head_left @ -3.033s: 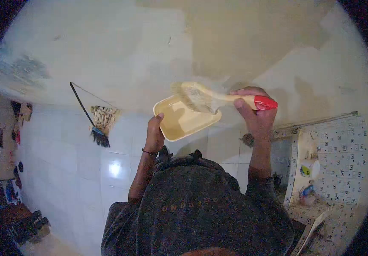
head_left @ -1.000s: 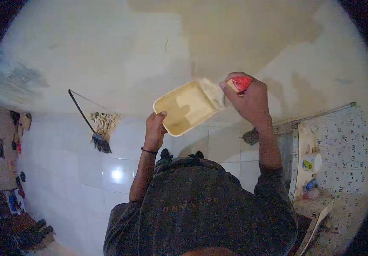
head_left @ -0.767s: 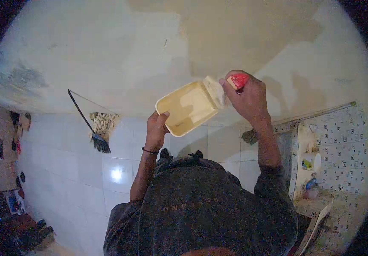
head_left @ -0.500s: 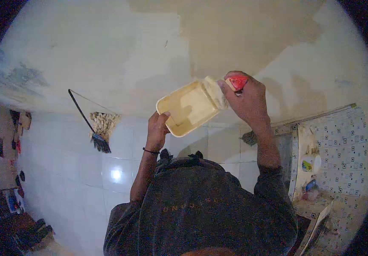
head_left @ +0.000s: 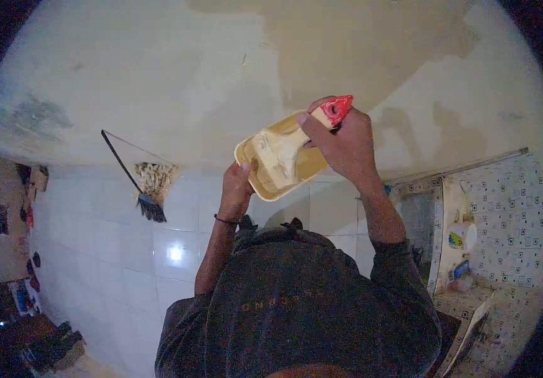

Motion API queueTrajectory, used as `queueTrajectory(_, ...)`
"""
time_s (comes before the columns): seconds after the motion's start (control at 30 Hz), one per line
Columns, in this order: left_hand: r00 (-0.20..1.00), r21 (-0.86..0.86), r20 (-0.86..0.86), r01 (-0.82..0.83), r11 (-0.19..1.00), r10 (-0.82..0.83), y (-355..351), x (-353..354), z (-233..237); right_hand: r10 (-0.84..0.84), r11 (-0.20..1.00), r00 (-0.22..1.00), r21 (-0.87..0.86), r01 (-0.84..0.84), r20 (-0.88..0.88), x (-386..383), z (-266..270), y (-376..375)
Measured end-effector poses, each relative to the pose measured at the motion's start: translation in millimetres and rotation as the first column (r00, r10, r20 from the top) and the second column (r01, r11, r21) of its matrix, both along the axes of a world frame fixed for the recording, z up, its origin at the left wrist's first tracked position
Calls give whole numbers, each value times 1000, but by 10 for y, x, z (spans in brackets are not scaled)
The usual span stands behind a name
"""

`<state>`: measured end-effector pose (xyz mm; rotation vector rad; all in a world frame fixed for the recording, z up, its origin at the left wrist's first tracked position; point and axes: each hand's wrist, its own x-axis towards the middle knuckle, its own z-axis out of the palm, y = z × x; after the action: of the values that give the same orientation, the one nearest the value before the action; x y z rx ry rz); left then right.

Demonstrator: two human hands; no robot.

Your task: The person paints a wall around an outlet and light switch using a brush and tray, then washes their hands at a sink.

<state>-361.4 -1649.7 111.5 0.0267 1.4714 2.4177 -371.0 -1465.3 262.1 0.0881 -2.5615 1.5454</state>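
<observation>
A cream rectangular plastic tub (head_left: 310, 165) is tilted in front of the wall, its inside facing me. My left hand (head_left: 236, 187) grips its lower left side, thumb over the rim. In my right hand (head_left: 350, 143) is a wide paintbrush (head_left: 293, 142) with a pale handle ending in red. The brush's paint-coated head lies inside the tub, toward its left side. My right fingers close round the handle over the tub's upper right edge.
Ahead, the pale wall (head_left: 158, 82) carries a darker beige patch (head_left: 347, 50). A black-handled broom (head_left: 150, 208) and a cream stringy mop head (head_left: 153, 178) stand at left on the tiled floor (head_left: 120, 239). To the right, a white container (head_left: 469, 236) sits by patterned tiles (head_left: 510, 220).
The paintbrush has moved left from the tub's right edge into its inside, and its red handle end now points up and right. My left hand keeps hold of the tub.
</observation>
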Motion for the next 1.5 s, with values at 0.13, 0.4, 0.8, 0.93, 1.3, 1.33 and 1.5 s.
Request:
queueTrajectory(0.13,999,-24,-3,46,999,-46,-29,9,-73,22,997,999,-68,-20,31,-23,-118,-57)
queueTrajectory(0.4,1000,67,28,-1,998,-1,-10,33,-128,2,990,997,-140,8,73,-35,-224,-41)
queueTrajectory(0.8,999,-7,-44,32,999,-32,44,-44,-71,-39,963,998,-263,51,50,-89,-160,116)
queueTrajectory(0.93,995,227,101,-45,973,22,-216,173,-73,-57,961,996,-267,73,69,145,49,-93)
queueTrajectory(1.3,991,159,112,-88,983,71,-780,-195,-85,223,942,940,306,-138,-260,-822,805,-329)
queueTrajectory(1.33,992,160,89,-106,981,92,-739,-200,-84,215,944,941,303,-131,-262,-1004,769,-226)
queueTrajectory(1.5,988,162,98,-134,978,119,-644,-207,-90,401,836,879,495,-236,-258,-1405,990,56)
